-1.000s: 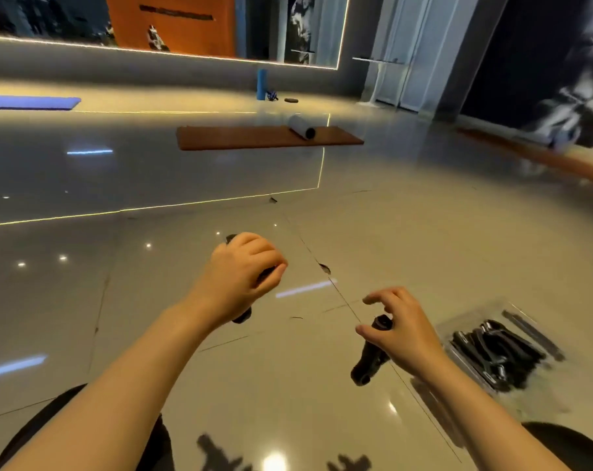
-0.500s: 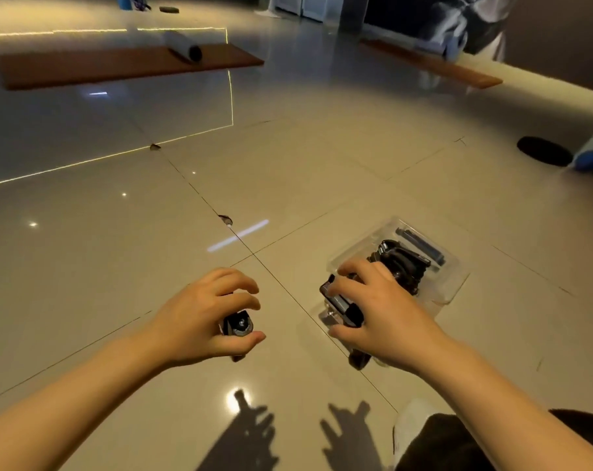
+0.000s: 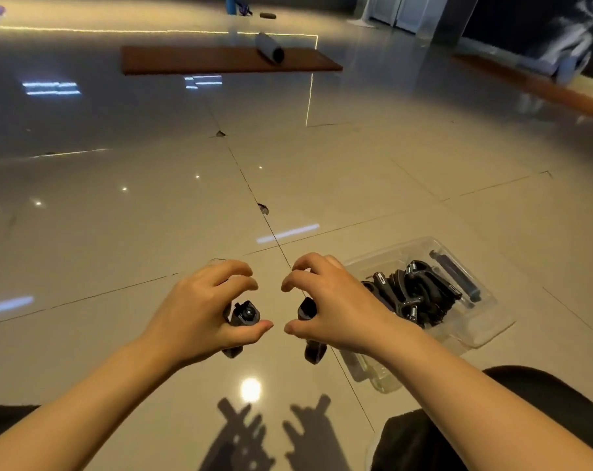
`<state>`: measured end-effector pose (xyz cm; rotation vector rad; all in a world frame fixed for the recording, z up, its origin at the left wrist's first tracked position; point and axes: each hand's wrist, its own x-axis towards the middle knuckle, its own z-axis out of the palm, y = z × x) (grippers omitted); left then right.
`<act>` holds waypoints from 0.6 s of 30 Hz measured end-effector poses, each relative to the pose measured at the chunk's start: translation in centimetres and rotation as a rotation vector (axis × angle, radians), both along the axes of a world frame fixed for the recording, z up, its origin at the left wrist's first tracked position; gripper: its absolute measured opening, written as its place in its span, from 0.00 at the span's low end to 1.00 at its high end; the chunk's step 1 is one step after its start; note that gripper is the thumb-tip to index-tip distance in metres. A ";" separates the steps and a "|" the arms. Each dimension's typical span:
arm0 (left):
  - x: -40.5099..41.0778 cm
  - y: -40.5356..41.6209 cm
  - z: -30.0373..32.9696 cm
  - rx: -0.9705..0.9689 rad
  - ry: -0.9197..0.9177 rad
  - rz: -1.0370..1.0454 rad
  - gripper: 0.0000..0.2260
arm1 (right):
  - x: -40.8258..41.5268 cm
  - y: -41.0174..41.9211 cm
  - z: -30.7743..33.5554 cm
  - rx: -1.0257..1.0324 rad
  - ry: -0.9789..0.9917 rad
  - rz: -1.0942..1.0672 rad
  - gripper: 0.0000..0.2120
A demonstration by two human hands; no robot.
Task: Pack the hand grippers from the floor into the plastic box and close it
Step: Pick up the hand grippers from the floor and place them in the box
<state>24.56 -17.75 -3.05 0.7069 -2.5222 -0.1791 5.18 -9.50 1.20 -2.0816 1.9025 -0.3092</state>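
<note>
— Status of hands?
— Left hand clenched around one black hand gripper; right hand likewise around another.
— Plastic box?
— Open on floor, at 3 o'clock, holding more grippers.

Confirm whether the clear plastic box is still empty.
No: the clear plastic box already holds several black hand grippers.

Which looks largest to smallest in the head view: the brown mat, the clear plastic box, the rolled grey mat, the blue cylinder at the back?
1. brown mat
2. clear plastic box, nearer the camera, so its rank against the mat is unsure
3. rolled grey mat
4. blue cylinder, farthest and cut by the frame edge
</note>
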 end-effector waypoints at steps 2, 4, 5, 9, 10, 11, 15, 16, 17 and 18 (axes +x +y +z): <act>-0.3 1.7 -1.1 0.015 0.027 0.075 0.24 | -0.4 -0.1 1.1 -0.052 0.008 0.076 0.23; -0.6 3.7 -2.2 0.062 0.101 0.171 0.25 | -0.9 0.6 2.6 -0.108 -0.001 0.162 0.23; -0.8 4.7 -2.6 0.088 0.147 0.226 0.25 | -1.4 1.2 3.3 -0.130 -0.020 0.195 0.23; -3.3 9.1 -2.4 0.135 0.255 0.388 0.25 | -5.5 4.5 5.2 -0.197 -0.106 0.295 0.22; -4.1 10.3 -2.1 0.147 0.273 0.408 0.25 | -6.7 5.3 5.4 -0.217 -0.106 0.316 0.21; -4.8 11.4 -1.7 0.158 0.288 0.416 0.26 | -7.8 6.0 5.6 -0.234 -0.097 0.333 0.21; -7.2 14.7 1.2 0.140 0.246 0.363 0.26 | -10.5 7.4 6.4 -0.307 -0.034 0.363 0.20; -7.7 15.1 2.4 0.110 0.225 0.351 0.25 | -11.0 7.6 6.7 -0.329 -0.041 0.364 0.20; -8.3 15.5 3.7 0.073 0.214 0.345 0.24 | -11.5 7.8 7.1 -0.352 -0.065 0.359 0.21; -8.9 15.9 5.1 0.035 0.213 0.342 0.24 | -12.0 8.0 7.4 -0.367 -0.105 0.342 0.22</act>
